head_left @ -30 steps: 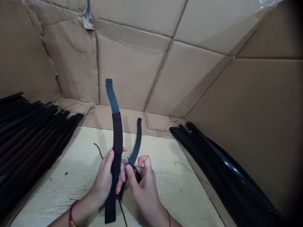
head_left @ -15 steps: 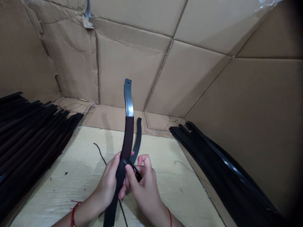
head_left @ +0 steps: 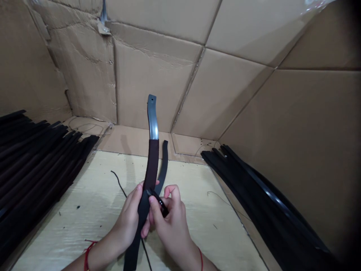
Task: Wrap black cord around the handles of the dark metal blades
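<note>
— What's the scene from up here?

— Cardboard sheets [head_left: 158, 75] wall the whole space, around a pale work board [head_left: 84, 210].

— And along the sides?

— A heap of black strips [head_left: 36, 165] lies along the board's left edge, and a glossy black bundle [head_left: 262, 195] runs down its right edge.

— Now the hands!

— Both are up over the middle of the board. The left hand [head_left: 126, 218] has its fingers closed around the black lower end of a long curved strap [head_left: 143, 214], which stands almost upright. A dark brown fabric sleeve [head_left: 152, 163] covers its middle, and above that is a shiny grey tip [head_left: 152, 116] with a small hole.

— And the right?

— The right hand [head_left: 172, 222] pinches a small black studded piece [head_left: 159, 203] between thumb and fingers, right against the strap.

— Anything behind them?

— A second curved black strip [head_left: 163, 165] rises behind the strap, its lower end hidden by the hands. A thin black cord [head_left: 118, 182] lies on the board to their left, and a red string [head_left: 88, 256] circles the left wrist.
</note>
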Action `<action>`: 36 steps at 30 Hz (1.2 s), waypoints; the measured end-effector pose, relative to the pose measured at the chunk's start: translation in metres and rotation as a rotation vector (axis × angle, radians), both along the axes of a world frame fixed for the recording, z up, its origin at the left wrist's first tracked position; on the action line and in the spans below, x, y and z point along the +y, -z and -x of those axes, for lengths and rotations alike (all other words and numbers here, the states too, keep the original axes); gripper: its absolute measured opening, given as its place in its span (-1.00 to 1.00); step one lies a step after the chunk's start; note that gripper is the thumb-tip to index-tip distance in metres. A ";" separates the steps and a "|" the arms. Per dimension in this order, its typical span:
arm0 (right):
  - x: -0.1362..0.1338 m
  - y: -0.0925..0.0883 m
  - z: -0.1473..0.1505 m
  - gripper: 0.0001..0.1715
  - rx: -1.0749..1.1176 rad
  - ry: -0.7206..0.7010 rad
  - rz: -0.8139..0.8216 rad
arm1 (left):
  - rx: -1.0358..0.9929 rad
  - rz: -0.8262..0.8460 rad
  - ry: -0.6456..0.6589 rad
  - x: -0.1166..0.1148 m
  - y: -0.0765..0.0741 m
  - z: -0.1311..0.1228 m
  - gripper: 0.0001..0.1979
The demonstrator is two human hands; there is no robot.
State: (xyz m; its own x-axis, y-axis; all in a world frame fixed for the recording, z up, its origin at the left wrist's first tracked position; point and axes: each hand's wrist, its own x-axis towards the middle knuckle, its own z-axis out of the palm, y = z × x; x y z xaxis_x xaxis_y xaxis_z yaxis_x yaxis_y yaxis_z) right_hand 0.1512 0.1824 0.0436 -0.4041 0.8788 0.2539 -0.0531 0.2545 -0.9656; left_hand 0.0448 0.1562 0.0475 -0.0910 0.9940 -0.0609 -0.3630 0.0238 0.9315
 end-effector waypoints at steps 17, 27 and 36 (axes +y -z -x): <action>-0.001 0.000 0.000 -0.61 -0.010 0.018 -0.010 | 0.054 -0.019 -0.034 -0.002 0.001 -0.002 -0.30; -0.002 0.000 -0.001 -0.58 0.044 0.002 0.081 | 0.115 0.027 -0.098 -0.005 0.005 -0.008 -0.38; -0.003 0.002 0.000 -0.53 0.046 0.062 0.093 | 0.116 0.076 -0.078 -0.009 0.008 -0.011 -0.44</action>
